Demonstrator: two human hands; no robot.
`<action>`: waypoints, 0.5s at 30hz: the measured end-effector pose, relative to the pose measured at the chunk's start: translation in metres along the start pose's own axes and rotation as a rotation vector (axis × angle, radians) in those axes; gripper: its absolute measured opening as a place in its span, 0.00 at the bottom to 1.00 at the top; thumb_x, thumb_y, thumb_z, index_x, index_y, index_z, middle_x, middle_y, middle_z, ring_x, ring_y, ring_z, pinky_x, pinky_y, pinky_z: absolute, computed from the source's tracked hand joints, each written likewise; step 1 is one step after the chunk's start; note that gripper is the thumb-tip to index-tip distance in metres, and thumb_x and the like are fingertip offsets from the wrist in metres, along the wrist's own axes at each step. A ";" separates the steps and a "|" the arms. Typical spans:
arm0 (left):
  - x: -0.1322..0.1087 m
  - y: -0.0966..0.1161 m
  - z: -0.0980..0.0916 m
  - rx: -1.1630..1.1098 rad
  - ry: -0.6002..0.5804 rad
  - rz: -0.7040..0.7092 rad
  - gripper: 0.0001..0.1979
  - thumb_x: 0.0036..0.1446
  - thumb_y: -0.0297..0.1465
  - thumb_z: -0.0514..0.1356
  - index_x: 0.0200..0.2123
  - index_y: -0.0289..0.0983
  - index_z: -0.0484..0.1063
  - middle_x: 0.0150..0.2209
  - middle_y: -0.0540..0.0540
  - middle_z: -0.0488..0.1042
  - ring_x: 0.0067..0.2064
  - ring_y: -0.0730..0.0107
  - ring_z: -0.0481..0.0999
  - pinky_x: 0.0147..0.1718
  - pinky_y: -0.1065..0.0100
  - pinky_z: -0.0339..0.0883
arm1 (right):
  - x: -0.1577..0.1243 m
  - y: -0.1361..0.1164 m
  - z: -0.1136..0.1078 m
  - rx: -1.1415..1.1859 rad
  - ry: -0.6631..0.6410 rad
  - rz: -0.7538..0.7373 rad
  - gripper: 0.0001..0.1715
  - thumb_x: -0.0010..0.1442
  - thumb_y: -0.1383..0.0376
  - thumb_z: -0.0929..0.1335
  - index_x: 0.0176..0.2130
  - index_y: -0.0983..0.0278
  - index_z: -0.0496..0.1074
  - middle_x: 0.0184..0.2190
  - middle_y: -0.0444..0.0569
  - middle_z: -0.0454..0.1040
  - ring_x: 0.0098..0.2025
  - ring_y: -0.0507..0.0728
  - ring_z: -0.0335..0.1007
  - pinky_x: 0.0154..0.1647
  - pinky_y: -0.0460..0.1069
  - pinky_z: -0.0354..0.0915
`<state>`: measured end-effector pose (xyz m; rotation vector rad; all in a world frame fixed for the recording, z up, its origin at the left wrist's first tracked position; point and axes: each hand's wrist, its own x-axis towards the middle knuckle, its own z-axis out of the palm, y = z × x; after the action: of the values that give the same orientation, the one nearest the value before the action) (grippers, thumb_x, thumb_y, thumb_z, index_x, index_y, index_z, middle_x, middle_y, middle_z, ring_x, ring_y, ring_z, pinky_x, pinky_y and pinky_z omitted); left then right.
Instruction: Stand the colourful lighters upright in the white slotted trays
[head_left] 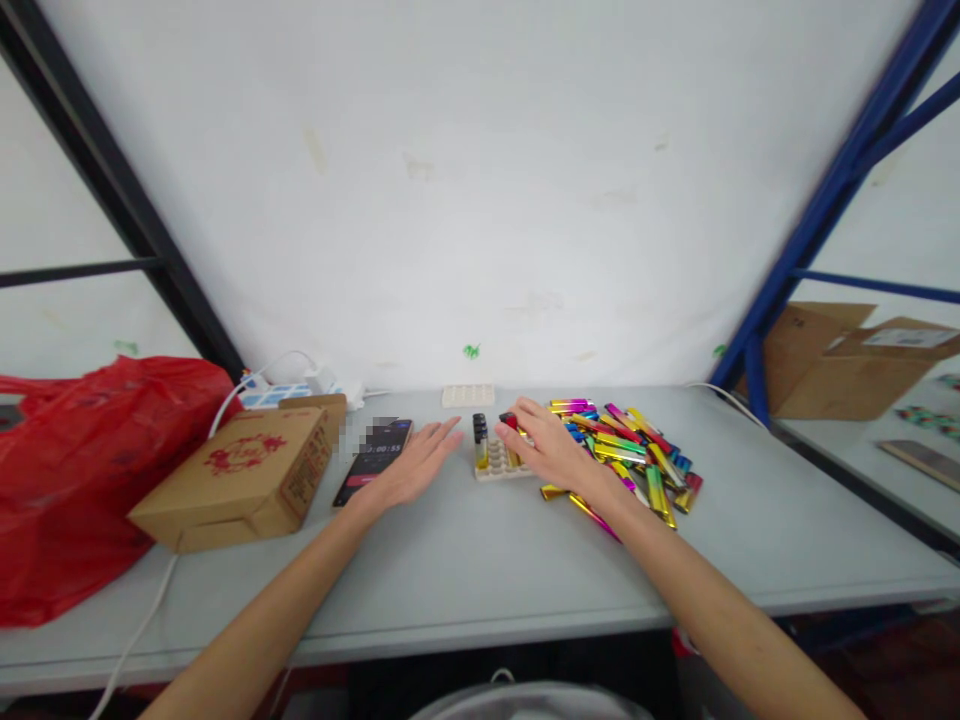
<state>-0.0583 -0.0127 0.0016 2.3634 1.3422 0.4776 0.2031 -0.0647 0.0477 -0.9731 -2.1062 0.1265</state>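
Note:
A pale tray with rows of holes (499, 470) lies in the middle of the table. Several shiny lighters (481, 445) stand upright in a line at its left edge. Over the tray's right part, my right hand (546, 443) has its thumb and fingers closed around a lighter with a red top (513, 440), held upright. The hand covers part of the tray. My left hand (421, 463) is palm down with fingers stretched, holding nothing, between a phone (375, 458) and the tray. To the right spreads a heap of loose metallic-coloured lighters (630, 450).
A second pale tray (468, 395) lies by the wall. On the left are a cardboard box (240, 470), a red plastic bag (97, 470) and a white cable (154, 605). A blue metal frame (817, 220) rises at the right, with an open carton (840, 370) beyond it.

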 end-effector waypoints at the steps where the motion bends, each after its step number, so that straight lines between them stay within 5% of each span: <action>1: 0.000 -0.001 0.000 0.024 -0.008 0.013 0.35 0.77 0.50 0.35 0.77 0.40 0.53 0.76 0.39 0.60 0.77 0.53 0.56 0.74 0.48 0.48 | 0.000 0.000 0.000 -0.019 -0.028 0.004 0.27 0.79 0.49 0.59 0.32 0.60 0.63 0.30 0.46 0.70 0.34 0.56 0.66 0.38 0.50 0.59; 5: 0.001 -0.008 0.006 0.176 -0.016 0.086 0.32 0.77 0.45 0.37 0.75 0.38 0.56 0.74 0.37 0.61 0.75 0.48 0.57 0.72 0.44 0.51 | -0.002 0.001 0.009 -0.018 -0.130 0.055 0.26 0.78 0.51 0.63 0.31 0.62 0.67 0.24 0.42 0.69 0.28 0.53 0.63 0.34 0.49 0.54; 11: 0.004 -0.020 0.014 0.238 0.124 0.146 0.25 0.76 0.39 0.42 0.65 0.36 0.67 0.69 0.33 0.68 0.70 0.43 0.63 0.69 0.38 0.56 | -0.005 0.007 0.023 -0.010 -0.191 0.094 0.23 0.76 0.53 0.67 0.33 0.64 0.74 0.27 0.45 0.75 0.29 0.54 0.67 0.33 0.48 0.54; 15: 0.003 -0.028 0.014 0.260 0.116 0.215 0.20 0.74 0.36 0.46 0.57 0.37 0.73 0.69 0.33 0.67 0.69 0.40 0.63 0.69 0.34 0.55 | -0.006 0.008 0.028 -0.046 -0.233 0.130 0.20 0.74 0.54 0.69 0.35 0.65 0.77 0.28 0.47 0.78 0.30 0.55 0.70 0.34 0.48 0.56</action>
<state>-0.0709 0.0007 -0.0232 2.7506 1.2711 0.5366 0.1913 -0.0570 0.0218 -1.1712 -2.2635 0.2692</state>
